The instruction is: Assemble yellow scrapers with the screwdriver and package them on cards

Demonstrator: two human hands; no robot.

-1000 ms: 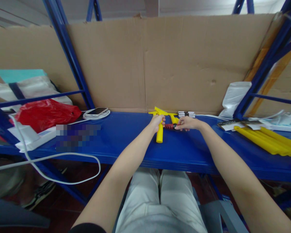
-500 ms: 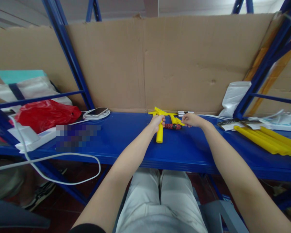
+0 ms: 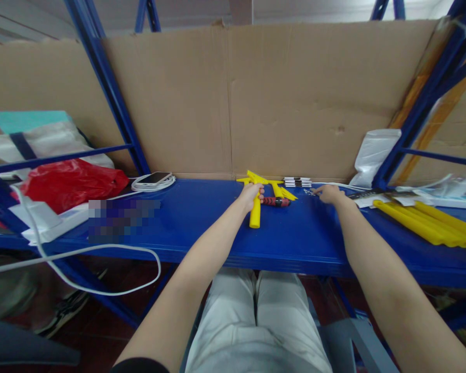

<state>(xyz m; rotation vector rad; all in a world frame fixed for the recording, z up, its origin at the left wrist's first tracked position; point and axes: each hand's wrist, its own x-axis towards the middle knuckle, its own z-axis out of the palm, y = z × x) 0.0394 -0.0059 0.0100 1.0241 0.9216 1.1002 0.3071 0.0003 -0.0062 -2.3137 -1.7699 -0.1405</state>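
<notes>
I had the left hand [image 3: 250, 193] closed round a yellow T-shaped plastic tool [image 3: 255, 217] over the blue metal tabletop [image 3: 202, 220]. The half-curled right hand [image 3: 329, 194], its grip unclear, was beside tiny loose silvery bits [image 3: 307, 192], seemingly yet unused

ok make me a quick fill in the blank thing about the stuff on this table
The tool in the left hand is coloured ____.
The small bits lie by the person's ____ hand.
The phone rests on a coiled cable coloured ____.
The bag nearest the phone is ____.

Missing words: yellow; right; white; red
</notes>
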